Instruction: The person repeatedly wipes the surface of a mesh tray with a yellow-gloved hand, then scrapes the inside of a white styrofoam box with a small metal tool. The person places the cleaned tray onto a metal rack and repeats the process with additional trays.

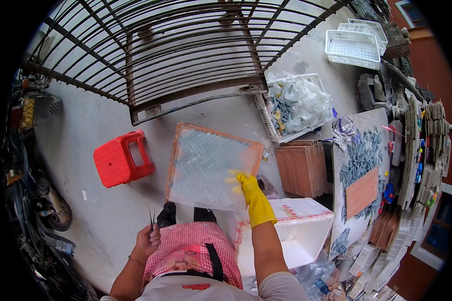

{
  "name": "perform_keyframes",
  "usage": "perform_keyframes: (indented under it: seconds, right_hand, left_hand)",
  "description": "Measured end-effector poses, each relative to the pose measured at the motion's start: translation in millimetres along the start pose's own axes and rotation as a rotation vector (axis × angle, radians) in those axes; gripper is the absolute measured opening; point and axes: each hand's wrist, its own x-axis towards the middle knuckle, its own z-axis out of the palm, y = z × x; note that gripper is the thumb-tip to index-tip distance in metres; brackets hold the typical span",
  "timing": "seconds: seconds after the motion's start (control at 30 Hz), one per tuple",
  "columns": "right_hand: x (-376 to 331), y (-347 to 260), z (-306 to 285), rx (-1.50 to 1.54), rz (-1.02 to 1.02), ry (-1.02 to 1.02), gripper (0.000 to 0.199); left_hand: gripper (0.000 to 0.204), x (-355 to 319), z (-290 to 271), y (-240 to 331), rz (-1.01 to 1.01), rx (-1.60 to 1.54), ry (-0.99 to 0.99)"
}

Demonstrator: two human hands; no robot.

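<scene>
My right hand [255, 198], in a yellow rubber glove, grips the right side of a mesh screen [206, 165] with an orange-brown frame. The gloved fingers show blurred through the mesh, so they lie beneath it. Tilted in front of my legs, the screen hangs above the concrete floor. My bare left hand [148, 240] is closed round a dark pair of tweezers [152, 218], whose two points stick upward. It sits low, left of my pink checked apron [188, 246], apart from the screen.
A red stool [118, 159] stands left, beneath a metal rack [196, 83]. At right are a white foam box [296, 220], stacked brown boards [302, 173], a crate of plastic-wrapped grey pieces [301, 105], and a board [359, 150] strewn with grey strips. Motorbikes [50, 200] line the left.
</scene>
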Motion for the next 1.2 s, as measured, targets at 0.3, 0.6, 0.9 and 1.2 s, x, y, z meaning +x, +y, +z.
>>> perform_keyframes:
  seconds: [0.3, 0.6, 0.9, 1.2]
  right_hand:
    - [5.3, -3.4, -4.6, 0.031, 0.033, -0.055, 0.033]
    - [-12.4, -20.9, 17.4, 0.186, 0.08, 0.049, 0.035]
    - [-2.0, 8.5, -9.0, 0.181, -0.066, 0.168, 0.035]
    - [26.4, 28.8, -34.6, -0.096, -0.062, 0.247, 0.042]
  left_hand:
    - [0.022, 1.1, -3.4, -1.0, -0.002, -0.008, -0.012]
    - [0.022, 4.1, -3.2, -3.1, -0.016, -0.015, -0.016]
    - [0.023, 16.4, 3.7, -6.4, -0.016, 0.024, -0.032]
    - [0.018, 63.0, 36.3, -17.2, 0.118, 0.604, 0.118]
